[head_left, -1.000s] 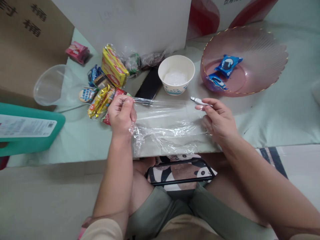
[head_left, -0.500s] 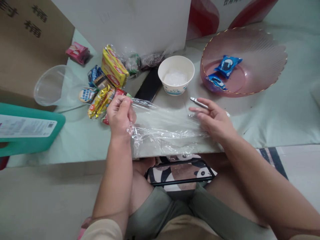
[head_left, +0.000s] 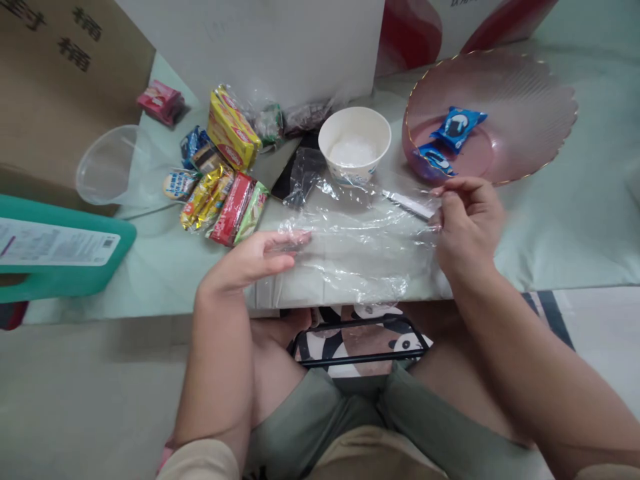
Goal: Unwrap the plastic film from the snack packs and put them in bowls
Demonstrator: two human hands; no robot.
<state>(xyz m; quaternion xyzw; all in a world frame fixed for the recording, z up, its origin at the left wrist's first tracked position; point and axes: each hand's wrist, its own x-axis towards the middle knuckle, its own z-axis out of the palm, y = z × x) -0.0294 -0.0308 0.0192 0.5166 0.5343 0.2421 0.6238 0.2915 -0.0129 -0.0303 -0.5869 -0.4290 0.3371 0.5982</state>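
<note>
A crinkled sheet of clear plastic film stretches between my hands over the table's front edge. My right hand pinches its right end, the fingers closed. At the left end, my left hand has its fingers stretched out and the thumb apart, touching the film. Under the film's upper right part lies a slim silver cutter knife. Just behind the film stands a white paper bowl with something whitish in its bottom. The film's far edge overlaps the bowl's lower front.
Wrapped snacks lie left of the bowl, beside a tipped clear plastic cup. A pink scalloped bowl with blue packets stands right. A dark flat object lies behind the film. Boxes line the back; a green container is left.
My left hand has loosened from a fist to outstretched fingers and moved slightly down. My right hand has moved right and up, now pinching the film. The film has spread toward the bowl.
</note>
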